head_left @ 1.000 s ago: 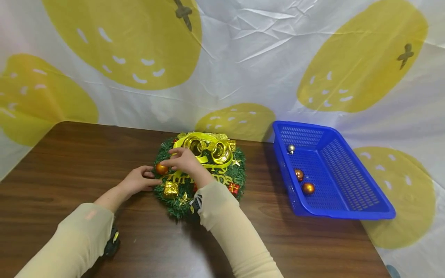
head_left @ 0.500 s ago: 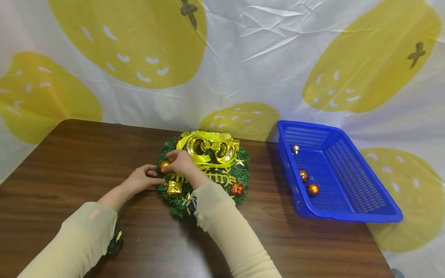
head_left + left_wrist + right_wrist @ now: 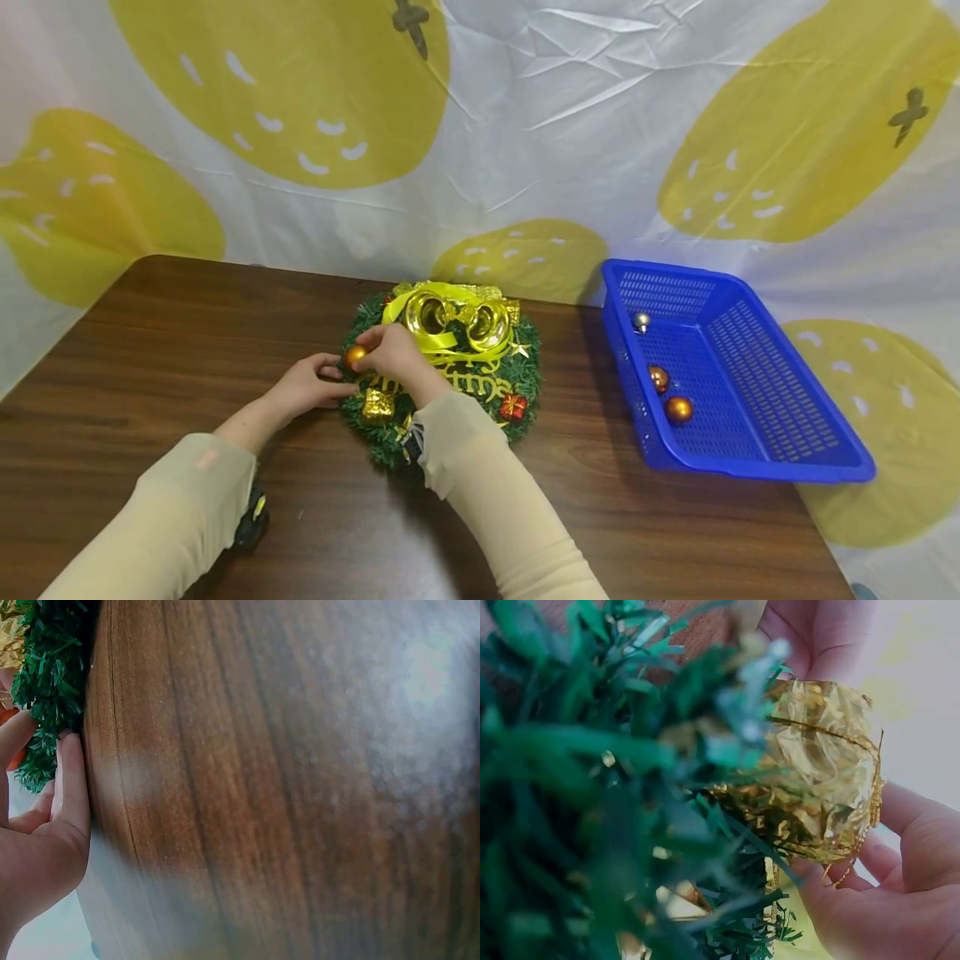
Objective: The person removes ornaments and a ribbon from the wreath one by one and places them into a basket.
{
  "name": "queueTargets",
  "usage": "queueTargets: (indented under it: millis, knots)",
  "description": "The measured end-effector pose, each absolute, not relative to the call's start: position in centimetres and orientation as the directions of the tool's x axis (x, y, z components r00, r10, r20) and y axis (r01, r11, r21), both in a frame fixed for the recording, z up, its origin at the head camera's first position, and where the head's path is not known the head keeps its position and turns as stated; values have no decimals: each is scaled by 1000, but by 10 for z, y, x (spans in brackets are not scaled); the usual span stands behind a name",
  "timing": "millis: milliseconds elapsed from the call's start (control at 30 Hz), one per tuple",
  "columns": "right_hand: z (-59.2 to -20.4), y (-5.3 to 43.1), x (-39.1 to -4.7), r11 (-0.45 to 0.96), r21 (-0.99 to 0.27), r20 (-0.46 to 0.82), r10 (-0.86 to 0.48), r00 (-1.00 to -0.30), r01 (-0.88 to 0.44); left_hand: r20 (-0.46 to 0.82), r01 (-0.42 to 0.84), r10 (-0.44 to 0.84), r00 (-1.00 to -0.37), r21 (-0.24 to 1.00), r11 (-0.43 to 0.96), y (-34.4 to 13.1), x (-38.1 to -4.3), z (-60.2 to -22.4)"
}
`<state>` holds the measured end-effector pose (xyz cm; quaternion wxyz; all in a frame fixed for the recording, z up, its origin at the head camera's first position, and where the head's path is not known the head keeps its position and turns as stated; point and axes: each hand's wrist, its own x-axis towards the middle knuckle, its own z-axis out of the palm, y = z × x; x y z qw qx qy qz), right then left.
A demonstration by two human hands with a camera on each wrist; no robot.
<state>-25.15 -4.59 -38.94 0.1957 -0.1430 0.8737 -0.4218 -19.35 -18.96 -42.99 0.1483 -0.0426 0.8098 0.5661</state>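
A green Christmas wreath (image 3: 529, 379) lies on the table, carrying gold bells (image 3: 490, 327), yellow ribbon and gold lettering. At its left side is a shiny orange bauble (image 3: 353, 357), which my right hand (image 3: 397, 354) pinches from the right. My left hand (image 3: 303, 390) grips the wreath's left edge, and the left wrist view has green garland (image 3: 52, 671) between its thumb and fingers. Just below the bauble sits a gold foil gift box (image 3: 377, 406). In the right wrist view this box (image 3: 821, 761) partly hides the right hand (image 3: 900, 877), and the bauble is out of sight.
A blue plastic basket (image 3: 757, 467) stands to the right, holding two orange-brown baubles (image 3: 678, 409) and a small silver one (image 3: 641, 321). The brown wooden table (image 3: 187, 333) meets a hanging cloth (image 3: 525, 150) with yellow printed shapes behind.
My right hand's fingers have closed in on the orange bauble and now overlap its right side. The left hand stays at the wreath's edge. The head view has shifted slightly.
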Motion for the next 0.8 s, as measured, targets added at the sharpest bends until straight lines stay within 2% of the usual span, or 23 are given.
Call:
queueTargets:
  millis: [800]
  knots:
    - [-369, -18, -258, 513, -853, -184, -471, -863, -98, -293, -240, 98, -951, 899, 366, -187, -192, -429]
